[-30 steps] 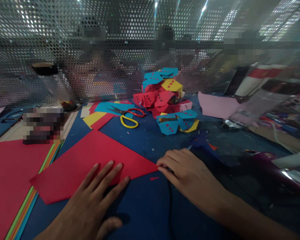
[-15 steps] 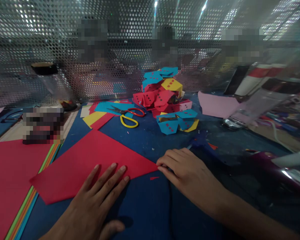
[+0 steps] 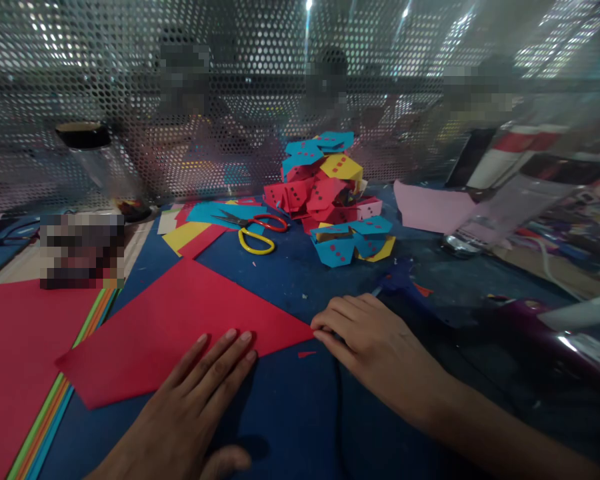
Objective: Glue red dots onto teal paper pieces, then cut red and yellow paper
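Note:
A folded sheet of red paper [image 3: 180, 307] lies on the blue tabletop [image 3: 285, 413], its left corner overlapping a stack of coloured sheets. My left hand [image 3: 195, 387] rests flat on the lower edge of the red paper, fingers stretched out and thumb apart. At the paper's pointed right corner, my right hand [image 3: 370, 340] pinches the tip between thumb and fingers. A thin red paper scrap [image 3: 307, 355] lies just below that corner. Beyond the paper are scissors [image 3: 250, 230] with one red and one yellow handle loop, their blades on blue paper scraps.
Folded paper pieces with red dots [image 3: 325, 193] are heaped at the back. A blue glue gun [image 3: 403, 280] lies beyond my right hand. Clear jars stand at left [image 3: 105, 173] and right [image 3: 505, 200]. Coloured sheets [image 3: 10, 360] lie at far left. A perforated metal screen [image 3: 260, 60] rises behind.
My left hand has shifted very slightly over the red paper. My right hand keeps its pinch on the corner, and the whole view has moved a little.

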Available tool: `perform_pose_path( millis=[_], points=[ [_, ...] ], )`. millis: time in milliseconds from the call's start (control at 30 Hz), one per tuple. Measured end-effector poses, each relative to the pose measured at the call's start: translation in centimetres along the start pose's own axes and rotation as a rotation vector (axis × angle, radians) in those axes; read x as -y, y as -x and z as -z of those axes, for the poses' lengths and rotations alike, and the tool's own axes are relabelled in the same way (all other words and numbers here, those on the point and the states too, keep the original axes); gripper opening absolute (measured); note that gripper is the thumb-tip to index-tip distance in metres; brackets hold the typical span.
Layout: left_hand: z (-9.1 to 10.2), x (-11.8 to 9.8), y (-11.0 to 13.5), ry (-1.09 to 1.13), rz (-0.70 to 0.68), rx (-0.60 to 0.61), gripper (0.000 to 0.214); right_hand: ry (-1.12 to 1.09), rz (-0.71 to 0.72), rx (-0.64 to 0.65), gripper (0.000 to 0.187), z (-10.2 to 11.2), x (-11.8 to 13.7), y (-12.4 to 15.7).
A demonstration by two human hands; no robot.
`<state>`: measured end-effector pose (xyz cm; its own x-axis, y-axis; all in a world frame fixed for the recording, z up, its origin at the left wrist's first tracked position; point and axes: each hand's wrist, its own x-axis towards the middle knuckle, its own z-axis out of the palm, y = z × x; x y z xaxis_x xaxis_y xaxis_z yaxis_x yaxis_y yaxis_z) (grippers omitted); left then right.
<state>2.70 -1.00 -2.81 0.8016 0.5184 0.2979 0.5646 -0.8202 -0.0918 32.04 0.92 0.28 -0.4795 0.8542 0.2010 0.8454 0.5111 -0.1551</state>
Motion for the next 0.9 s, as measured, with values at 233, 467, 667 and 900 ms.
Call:
perform_pose_path(
  millis=[233, 467, 667, 900],
  points=[
    [0.0, 0.0, -0.1, 0.004, -0.006, 0.014, 0.087, -0.011, -0.011, 0.022, 0.010, 0.0, 0.0, 0.0],
    [0.4, 0.0, -0.2, -0.012, -0.017, 0.037, 0.088, -0.004, 0.001, -0.001, 0.009, -0.1, 0.1, 0.0],
    [0.5, -0.2, -1.2, 0.029, 0.032, 0.050, 0.092, 0.041, 0.016, 0.004, 0.008, -0.2, 0.1, 0.0],
    [0.2, -0.9, -2.0, 0.006, -0.011, -0.057, 0.100, 0.042, 0.009, 0.004, 0.009, 0.0, 0.2, 0.0]
  ],
)
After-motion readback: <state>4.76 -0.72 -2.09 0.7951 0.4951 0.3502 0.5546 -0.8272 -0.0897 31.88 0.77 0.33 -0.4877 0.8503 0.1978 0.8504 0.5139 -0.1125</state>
